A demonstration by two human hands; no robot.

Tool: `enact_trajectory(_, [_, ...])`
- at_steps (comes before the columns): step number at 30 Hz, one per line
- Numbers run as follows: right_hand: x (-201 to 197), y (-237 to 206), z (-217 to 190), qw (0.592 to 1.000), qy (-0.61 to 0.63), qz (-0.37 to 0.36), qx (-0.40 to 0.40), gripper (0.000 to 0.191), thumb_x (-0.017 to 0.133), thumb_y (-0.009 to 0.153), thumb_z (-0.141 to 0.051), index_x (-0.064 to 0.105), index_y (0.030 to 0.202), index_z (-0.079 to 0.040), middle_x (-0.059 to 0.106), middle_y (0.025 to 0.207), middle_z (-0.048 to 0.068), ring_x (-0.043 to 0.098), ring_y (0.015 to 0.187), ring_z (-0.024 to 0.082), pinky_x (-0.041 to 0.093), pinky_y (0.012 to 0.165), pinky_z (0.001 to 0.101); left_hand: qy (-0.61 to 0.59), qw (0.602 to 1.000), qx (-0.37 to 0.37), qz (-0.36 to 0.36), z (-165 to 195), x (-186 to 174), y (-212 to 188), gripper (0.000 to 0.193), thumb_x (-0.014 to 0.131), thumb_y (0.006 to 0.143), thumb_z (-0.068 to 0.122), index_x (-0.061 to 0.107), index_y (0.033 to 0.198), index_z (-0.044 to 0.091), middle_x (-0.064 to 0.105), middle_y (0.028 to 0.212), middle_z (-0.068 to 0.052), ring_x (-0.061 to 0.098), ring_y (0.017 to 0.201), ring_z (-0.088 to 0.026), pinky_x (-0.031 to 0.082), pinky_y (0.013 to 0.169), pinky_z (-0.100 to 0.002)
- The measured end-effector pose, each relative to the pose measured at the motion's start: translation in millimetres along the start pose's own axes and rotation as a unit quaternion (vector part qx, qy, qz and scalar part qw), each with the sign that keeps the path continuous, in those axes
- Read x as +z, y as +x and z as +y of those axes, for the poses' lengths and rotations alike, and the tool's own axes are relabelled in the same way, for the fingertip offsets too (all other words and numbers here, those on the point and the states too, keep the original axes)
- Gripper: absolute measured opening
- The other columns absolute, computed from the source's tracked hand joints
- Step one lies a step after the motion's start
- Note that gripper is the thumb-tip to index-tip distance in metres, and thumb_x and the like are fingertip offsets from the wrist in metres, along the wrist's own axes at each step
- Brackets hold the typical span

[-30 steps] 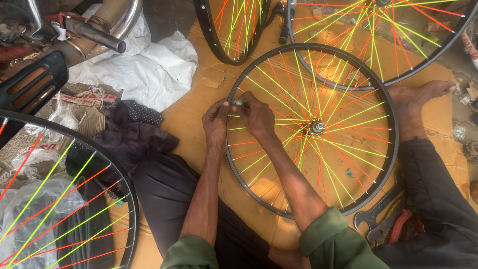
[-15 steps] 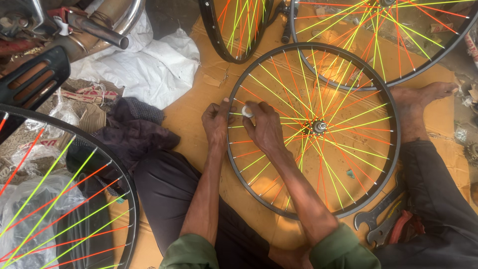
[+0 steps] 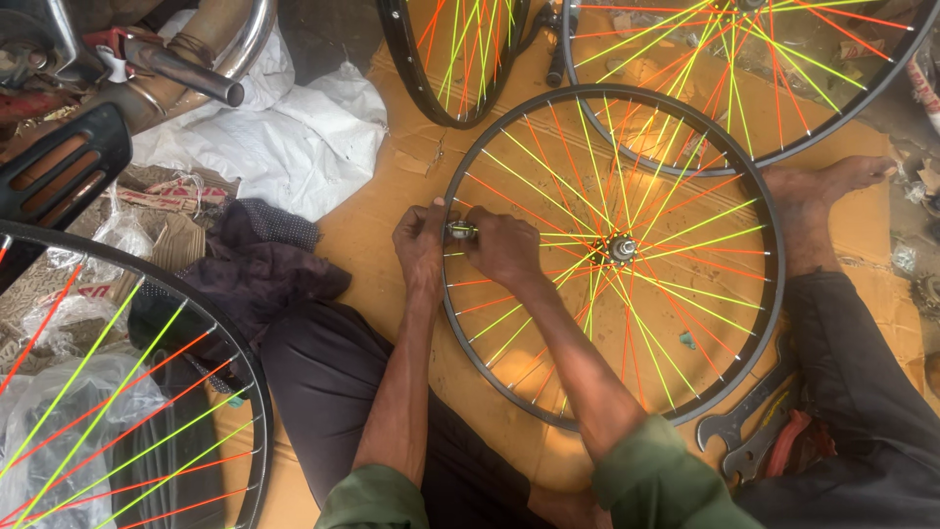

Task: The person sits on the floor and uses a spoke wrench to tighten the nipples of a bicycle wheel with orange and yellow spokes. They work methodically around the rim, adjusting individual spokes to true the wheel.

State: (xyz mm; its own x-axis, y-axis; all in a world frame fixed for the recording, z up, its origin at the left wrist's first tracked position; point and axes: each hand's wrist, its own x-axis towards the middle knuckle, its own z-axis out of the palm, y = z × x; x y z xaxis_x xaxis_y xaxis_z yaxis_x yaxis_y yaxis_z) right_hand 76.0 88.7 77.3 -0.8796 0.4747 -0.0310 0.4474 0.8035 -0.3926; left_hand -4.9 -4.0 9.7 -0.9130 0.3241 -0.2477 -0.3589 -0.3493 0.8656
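both hands are working at the near-left rim of a black bicycle wheel with neon yellow and orange spokes (image 3: 612,255), lying flat on brown cardboard (image 3: 377,235). the left hand (image 3: 419,238) is gripping the rim while the right hand (image 3: 504,247) is pinching a small silver tool (image 3: 460,232). two grey metal spanners (image 3: 749,426) are lying just beside the wheel, and a bare foot (image 3: 813,201) is resting at its far edge.

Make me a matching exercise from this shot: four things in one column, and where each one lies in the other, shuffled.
Things:
1. small metal tool
2. hub
3. flat wrenches
4. white sack

Places:
A. at the centre of the wheel, where the spokes meet
B. on the cardboard by the lower right of the wheel rim
C. crumpled on the floor, upper left of the wheel
D. between the left hand and the right hand, at the left side of the rim

Pairs: 1-D, 2-A, 3-B, 4-C
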Motion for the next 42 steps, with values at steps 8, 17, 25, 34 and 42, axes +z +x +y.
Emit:
enact_trajectory(8, [-6.4, -2.2, -3.2, 0.995, 0.078, 0.008, 0.059, 0.047, 0.084, 0.073, -0.032, 0.059, 0.106, -0.01, 0.074, 0.092, 0.01, 0.07, 0.091, 0.034, 0.052, 0.075, 0.0499, 0.034, 0.999, 0.017, 0.006, -2.1, -1.8, 1.1, 0.038, 0.075, 0.099, 0.025, 0.053, 0.075, 0.005, 0.066, 0.077, -0.011, 0.058, 0.071, -0.013, 0.049, 0.065, -0.031])
enact_trajectory(17, [-5.0, 0.4, 9.9, 0.964, 0.259, -0.017, -0.052, 0.022, 0.077, 0.088, -0.031, 0.066, 0.095, -0.013, 0.074, 0.098, 0.006, 0.075, 0.097, 0.028, 0.059, 0.082, 0.0428, 0.034, 0.999, 0.004, 0.005, -0.7, -1.9, -0.4, 0.034, 0.074, 0.098, 0.026, 0.058, 0.077, 0.005, 0.065, 0.077, -0.011, 0.056, 0.068, -0.014, 0.047, 0.064, -0.032])
enact_trajectory(25, [5.8, 4.7, -5.6, 0.998, -0.025, -0.032, 0.039, 0.028, 0.076, 0.088, -0.035, 0.064, 0.105, -0.017, 0.077, 0.092, 0.006, 0.073, 0.094, 0.032, 0.052, 0.083, 0.0484, 0.019, 1.0, -0.022, 0.007, 3.2, -1.0, -1.4, 0.036, 0.073, 0.093, 0.028, 0.052, 0.071, 0.01, 0.073, 0.079, -0.012, 0.074, 0.082, -0.018, 0.059, 0.069, -0.031])
enact_trajectory(34, [6.0, 2.3, 10.3, 0.986, 0.165, 0.008, 0.035, 0.047, 0.081, 0.077, -0.04, 0.055, 0.102, -0.011, 0.077, 0.092, 0.003, 0.073, 0.092, 0.03, 0.053, 0.076, 0.0477, 0.053, 0.998, 0.018, 0.012, -9.3, -6.8, 3.1, 0.044, 0.076, 0.105, 0.025, 0.051, 0.075, 0.004, 0.059, 0.077, -0.013, 0.053, 0.073, -0.019, 0.046, 0.066, -0.035])
enact_trajectory(42, [15.3, 9.2, 1.8, 0.998, 0.003, -0.032, 0.054, 0.033, 0.08, 0.081, -0.037, 0.062, 0.103, -0.02, 0.076, 0.087, 0.007, 0.074, 0.086, 0.032, 0.054, 0.076, 0.047, -0.005, 1.0, -0.015, 0.005, 4.3, 0.8, -2.4, 0.035, 0.072, 0.094, 0.023, 0.052, 0.07, 0.009, 0.073, 0.075, -0.011, 0.066, 0.07, -0.014, 0.054, 0.066, -0.03])
